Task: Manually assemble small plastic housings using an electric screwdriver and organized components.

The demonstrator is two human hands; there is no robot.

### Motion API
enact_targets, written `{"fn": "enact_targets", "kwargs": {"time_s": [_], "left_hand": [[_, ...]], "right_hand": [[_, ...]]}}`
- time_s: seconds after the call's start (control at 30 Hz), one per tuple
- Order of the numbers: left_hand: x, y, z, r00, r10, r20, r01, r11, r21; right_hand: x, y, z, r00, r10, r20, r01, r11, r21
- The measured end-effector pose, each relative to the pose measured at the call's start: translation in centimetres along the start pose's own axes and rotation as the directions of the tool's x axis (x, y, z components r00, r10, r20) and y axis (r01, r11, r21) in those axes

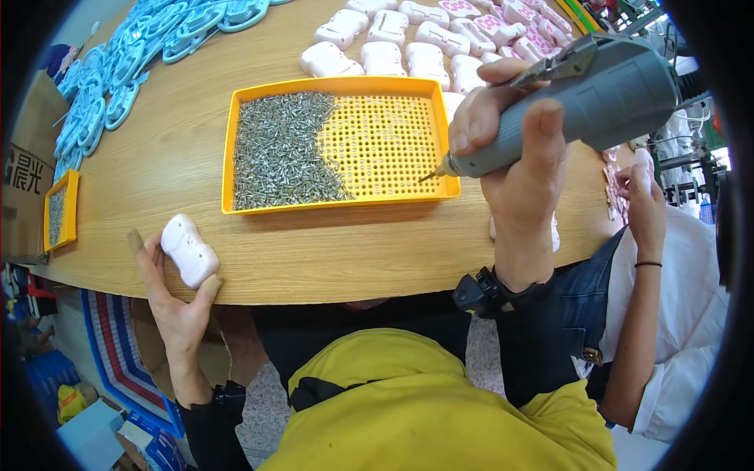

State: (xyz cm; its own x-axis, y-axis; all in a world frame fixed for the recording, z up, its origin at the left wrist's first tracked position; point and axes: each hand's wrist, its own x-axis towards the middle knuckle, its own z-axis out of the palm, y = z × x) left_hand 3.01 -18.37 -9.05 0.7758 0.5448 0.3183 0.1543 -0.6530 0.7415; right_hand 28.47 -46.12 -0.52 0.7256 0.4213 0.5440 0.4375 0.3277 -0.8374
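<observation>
At the table's front left, my left hand [177, 315] holds a small white plastic casing [189, 253] between thumb and fingers; screw holes show on its upturned side. My right hand [522, 192] is wrapped round a grey electric screwdriver [605, 98], with its thumb lying along the body. The driver's thin bit points down and left over the right part of a yellow tray [338, 206]. Small silver screws [283, 149] heap the tray's left half, while the right half shows a perforated plate with screws in some holes. Whether the bit touches a screw I cannot tell.
Several white and pink casings [382, 59] lie behind the tray. Light-blue plastic parts [126, 71] pile up at the far left. A smaller yellow screw tray [69, 210] stands at the left edge beside a cardboard box [27, 184]. A co-worker's hand [646, 206] is at the right.
</observation>
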Motion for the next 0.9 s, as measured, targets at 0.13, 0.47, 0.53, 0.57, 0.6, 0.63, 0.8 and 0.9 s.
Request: {"fn": "enact_targets", "kwargs": {"time_s": [0.13, 0.47, 0.53, 0.57, 0.6, 0.63, 0.8, 0.9], "left_hand": [[1.1, 2.8, 1.9, 0.987, 0.162, -0.012, -0.153, 0.955, 0.253], [5.3, 8.3, 5.6, 0.89, 0.39, 0.236, -0.441, 0.866, 0.234], [6.0, 9.3, 6.2, 0.85, 0.49, 0.192, -0.517, 0.845, 0.136], [5.8, 9.8, 6.5, 0.849, 0.493, 0.193, -0.52, 0.843, 0.136], [5.5, 10.3, 7.0, 0.83, 0.524, 0.19, -0.545, 0.834, 0.084], [4.9, 10.8, 7.5, 0.812, 0.553, 0.185, -0.567, 0.823, 0.03], [0.5, 14.5, 12.5, 0.629, 0.579, 0.519, -0.536, 0.806, -0.249], [-0.3, 17.1, 16.7, 0.589, 0.604, 0.537, -0.5, 0.795, -0.345]], "right_hand": [[-0.5, 1.0, 0.1, 0.999, 0.037, -0.01, -0.037, 0.999, 0.008], [-0.5, 2.1, 0.0, 0.998, 0.058, 0.019, -0.059, 0.997, 0.057], [-0.5, 2.1, 0.1, 0.998, 0.053, 0.017, -0.054, 0.995, 0.08], [-0.5, 1.9, 0.0, 0.998, 0.059, 0.027, -0.06, 0.997, 0.051], [-0.5, 1.6, -0.2, 0.997, 0.064, 0.036, -0.065, 0.998, 0.019], [-0.5, 1.5, -0.4, 0.997, 0.063, 0.032, -0.064, 0.998, 0.015], [0.6, -2.8, -1.8, 1.0, -0.01, -0.015, 0.011, 0.997, 0.08], [2.1, -6.2, -7.0, 0.961, -0.18, 0.209, 0.141, 0.972, 0.19]]}}
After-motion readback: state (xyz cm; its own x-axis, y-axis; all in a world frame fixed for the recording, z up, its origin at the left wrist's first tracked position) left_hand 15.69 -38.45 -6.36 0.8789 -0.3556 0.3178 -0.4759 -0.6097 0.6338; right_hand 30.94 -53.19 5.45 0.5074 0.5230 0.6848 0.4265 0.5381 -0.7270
